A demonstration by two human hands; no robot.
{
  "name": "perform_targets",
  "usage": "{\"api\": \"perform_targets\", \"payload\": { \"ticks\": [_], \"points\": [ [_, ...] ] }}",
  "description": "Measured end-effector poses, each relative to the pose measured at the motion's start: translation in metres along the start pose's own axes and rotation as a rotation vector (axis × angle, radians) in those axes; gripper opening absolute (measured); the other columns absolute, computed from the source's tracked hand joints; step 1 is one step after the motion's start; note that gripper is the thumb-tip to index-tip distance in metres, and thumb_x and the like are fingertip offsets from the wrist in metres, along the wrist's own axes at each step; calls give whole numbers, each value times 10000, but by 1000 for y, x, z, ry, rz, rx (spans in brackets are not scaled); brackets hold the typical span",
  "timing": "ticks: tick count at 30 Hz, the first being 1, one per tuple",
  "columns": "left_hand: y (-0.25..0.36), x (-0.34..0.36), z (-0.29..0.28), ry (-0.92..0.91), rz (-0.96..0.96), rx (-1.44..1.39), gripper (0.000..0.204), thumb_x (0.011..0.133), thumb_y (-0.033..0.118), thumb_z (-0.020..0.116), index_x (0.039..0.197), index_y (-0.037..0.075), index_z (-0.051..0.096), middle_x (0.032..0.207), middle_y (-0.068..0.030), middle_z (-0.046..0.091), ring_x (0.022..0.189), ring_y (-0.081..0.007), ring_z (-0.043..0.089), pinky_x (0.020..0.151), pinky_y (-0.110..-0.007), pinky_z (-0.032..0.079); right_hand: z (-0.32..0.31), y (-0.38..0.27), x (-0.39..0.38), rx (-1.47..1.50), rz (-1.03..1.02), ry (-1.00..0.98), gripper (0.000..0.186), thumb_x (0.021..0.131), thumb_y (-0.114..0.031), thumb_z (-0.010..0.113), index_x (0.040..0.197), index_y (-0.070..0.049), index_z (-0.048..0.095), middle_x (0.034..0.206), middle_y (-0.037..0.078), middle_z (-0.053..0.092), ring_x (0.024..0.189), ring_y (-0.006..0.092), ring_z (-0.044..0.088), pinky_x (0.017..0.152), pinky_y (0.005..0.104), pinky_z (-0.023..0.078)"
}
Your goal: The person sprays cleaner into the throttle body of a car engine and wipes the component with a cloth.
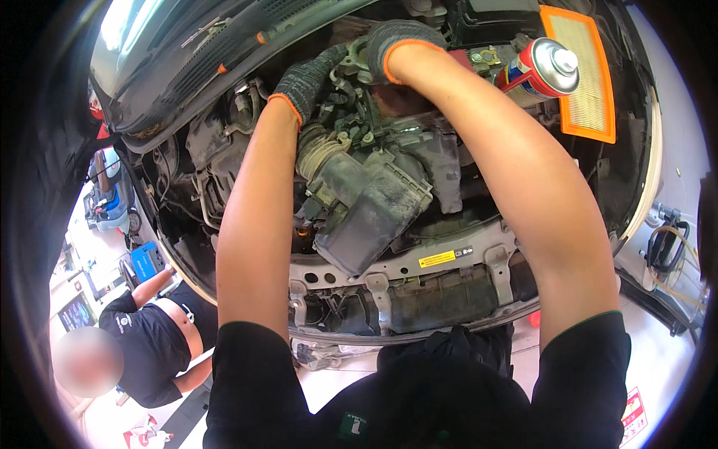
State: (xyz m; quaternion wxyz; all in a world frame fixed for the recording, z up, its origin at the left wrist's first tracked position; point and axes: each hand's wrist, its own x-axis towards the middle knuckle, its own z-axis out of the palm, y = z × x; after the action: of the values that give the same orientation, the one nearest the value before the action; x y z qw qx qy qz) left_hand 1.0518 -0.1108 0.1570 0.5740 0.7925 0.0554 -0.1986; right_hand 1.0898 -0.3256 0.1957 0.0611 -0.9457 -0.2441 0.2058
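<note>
My left hand (307, 86), in a dark grey glove with orange cuff, reaches into the engine bay, its fingers bent together at a grimy metal fitting (351, 61); what they grip is unclear. My right hand (400, 46), gloved alike, curls over parts beside it, fingertips hidden. Below them lies a dusty black plastic air housing (366, 217) with a ribbed hose (318, 153). Right of my right hand a red and silver spray can (538, 71) leans beside an orange-rimmed pleated air filter (587, 82).
The windscreen edge (209, 52) crosses the top; the metal front crossbeam (396, 266) runs below the housing. At lower left another person (149, 344) in a dark shirt is near a blue case (146, 262). Hoses (669, 247) hang at the right.
</note>
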Motion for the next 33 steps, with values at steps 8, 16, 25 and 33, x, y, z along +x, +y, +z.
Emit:
{"api": "perform_targets", "payload": {
  "ticks": [8,16,25,33],
  "points": [
    [13,-16,5,120,-336,-189,443,895,385,732,1201,67,692,1132,-71,703,940,-166,655,811,-313,531,-34,-30,-22,-104,25,-20,376,938,-315,584,1242,-128,703,1315,98,658,1191,300,641,963,449,522],
    [29,-9,25,-36,-268,-123,457,920,432,677,1200,71,684,1067,-31,695,878,-128,620,765,-287,497,-6,35,-1,-228,-237,24,304,676,-119,761,974,-60,754,963,186,733,853,366,716,754,423,566],
    [26,-16,21,17,-209,-26,441,909,485,671,1094,88,719,954,-38,681,839,-137,598,727,-299,479,-22,1,-48,-85,-49,43,310,862,-215,588,1073,-54,747,1134,200,703,1031,381,690,876,442,558],
    [29,-14,32,19,-153,-5,439,921,468,637,1136,92,707,968,-49,693,846,-164,613,741,-320,475,-6,25,10,-114,-182,-12,271,701,-262,719,844,-40,779,908,227,718,857,367,723,774,483,569]
  ]
}}
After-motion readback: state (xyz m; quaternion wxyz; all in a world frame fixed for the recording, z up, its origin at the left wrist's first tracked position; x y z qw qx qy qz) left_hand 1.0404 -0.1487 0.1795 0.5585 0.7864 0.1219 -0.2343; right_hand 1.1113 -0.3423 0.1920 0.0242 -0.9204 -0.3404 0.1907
